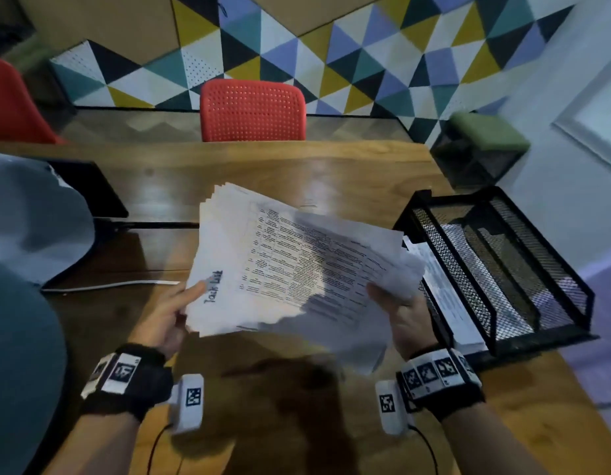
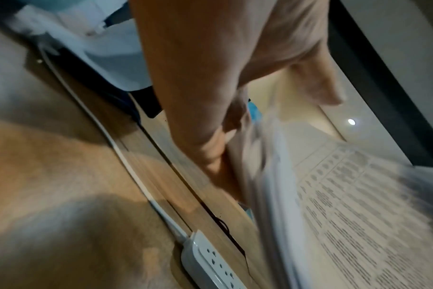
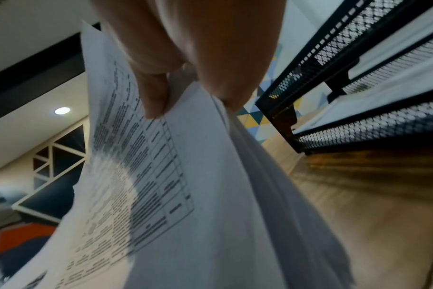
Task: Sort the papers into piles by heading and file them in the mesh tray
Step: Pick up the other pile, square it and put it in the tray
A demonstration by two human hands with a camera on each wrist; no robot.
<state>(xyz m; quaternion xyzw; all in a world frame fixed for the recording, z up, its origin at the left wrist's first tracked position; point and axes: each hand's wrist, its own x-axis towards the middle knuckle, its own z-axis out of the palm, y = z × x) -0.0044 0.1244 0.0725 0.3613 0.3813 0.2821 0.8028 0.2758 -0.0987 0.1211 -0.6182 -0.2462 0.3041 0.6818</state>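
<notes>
At frame centre, both grips pinch a fanned stack of thin printed papers (image 1: 290, 265): left hand (image 1: 170, 317) at the "Task List" edge, right hand (image 1: 405, 320) opposite. The black mesh tray (image 1: 503, 269) sits right on the glossy wooden counter (image 1: 297, 166), before a triangle-patterned wall (image 1: 331, 63).

"Task List" (handwritten) on top paper (image 1: 280, 265)

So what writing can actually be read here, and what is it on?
"Task List": handwritten on the top sheet of the paper stack held in both hands.
Printed table text on that sheet: too small and blurred to read.
Sheets in the mesh tray: print unreadable.
Wristband squares: patterns, no words.
</notes>
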